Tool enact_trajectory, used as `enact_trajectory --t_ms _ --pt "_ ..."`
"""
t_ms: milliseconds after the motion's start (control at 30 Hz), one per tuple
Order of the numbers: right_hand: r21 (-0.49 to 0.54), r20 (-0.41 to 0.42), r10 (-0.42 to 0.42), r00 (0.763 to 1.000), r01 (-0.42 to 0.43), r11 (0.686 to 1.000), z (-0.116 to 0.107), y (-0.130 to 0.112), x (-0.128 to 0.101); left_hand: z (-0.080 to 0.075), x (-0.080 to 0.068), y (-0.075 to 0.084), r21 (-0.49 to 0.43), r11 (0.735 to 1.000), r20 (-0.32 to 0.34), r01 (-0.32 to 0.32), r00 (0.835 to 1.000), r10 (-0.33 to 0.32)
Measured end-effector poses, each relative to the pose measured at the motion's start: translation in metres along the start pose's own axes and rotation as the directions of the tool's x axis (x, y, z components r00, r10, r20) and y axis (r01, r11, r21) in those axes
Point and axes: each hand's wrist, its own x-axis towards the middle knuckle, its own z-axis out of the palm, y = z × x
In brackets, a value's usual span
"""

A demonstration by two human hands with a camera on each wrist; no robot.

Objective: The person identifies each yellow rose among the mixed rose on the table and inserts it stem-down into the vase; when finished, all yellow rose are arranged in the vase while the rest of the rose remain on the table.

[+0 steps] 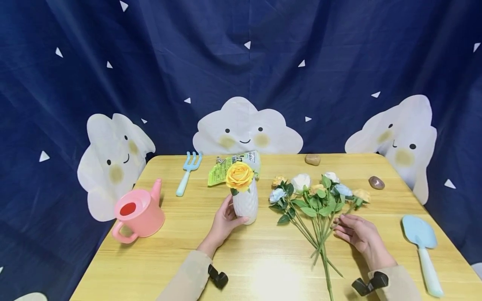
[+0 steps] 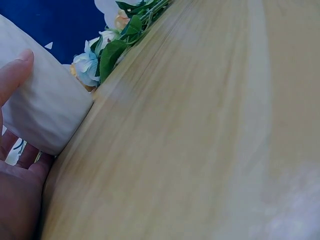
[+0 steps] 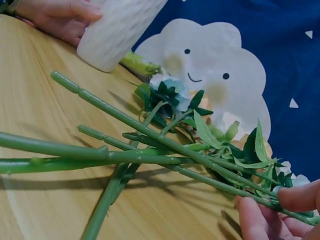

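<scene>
A person's left hand [image 1: 225, 220] wraps its fingers around a white textured ceramic vase [image 1: 245, 202] holding a yellow artificial rose [image 1: 239, 176] at the middle of the pale wooden bench [image 1: 263, 267], while the right hand [image 1: 357, 234] pinches one green stem among loose artificial roses [image 1: 320, 196] lying beside it.

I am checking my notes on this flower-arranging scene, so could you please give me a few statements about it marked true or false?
1. The left hand grips the white vase. True.
2. The vase holds a blue rose. False: it holds a yellow rose.
3. The right hand pinches a stem of the loose flowers lying on the table. True.
4. The pink watering can stands right of the vase. False: it stands to the left.
5. The blue trowel lies untouched near the right edge. True.
</scene>
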Motion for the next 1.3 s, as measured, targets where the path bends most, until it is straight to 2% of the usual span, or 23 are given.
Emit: enact_trajectory --t_ms 167,300,400,533,700,900,1300 --pt "0.045 -0.014 -0.037 0.999 0.037 0.998 -0.001 -0.007 -0.005 0.001 0.000 0.001 -0.004 1.000 0.005 0.011 1.000 -0.011" --pt "0.066 -0.012 -0.124 0.992 0.125 0.990 0.001 -0.019 -0.014 0.001 0.000 0.001 0.000 1.000 0.004 0.017 1.000 -0.017" --pt "0.051 -0.010 -0.223 0.975 0.223 0.973 0.005 -0.032 -0.022 0.000 0.000 0.001 0.002 1.000 0.000 0.019 1.000 -0.019" --pt "0.032 0.004 -0.362 0.932 0.362 0.932 0.017 -0.051 -0.030 -0.001 0.000 0.001 0.005 1.000 -0.006 0.019 1.000 -0.019" --pt "0.025 0.050 -0.471 0.881 0.470 0.882 0.045 -0.071 -0.037 -0.002 0.001 0.001 0.003 1.000 -0.006 0.020 1.000 -0.020" --pt "-0.002 0.147 -0.528 0.837 0.533 0.846 0.091 -0.086 -0.039 -0.003 0.001 0.001 -0.003 1.000 -0.002 0.017 1.000 -0.017" --pt "-0.048 0.201 -0.560 0.804 0.579 0.814 0.172 -0.101 -0.015 -0.001 0.001 0.001 -0.006 1.000 0.006 0.026 1.000 -0.026"
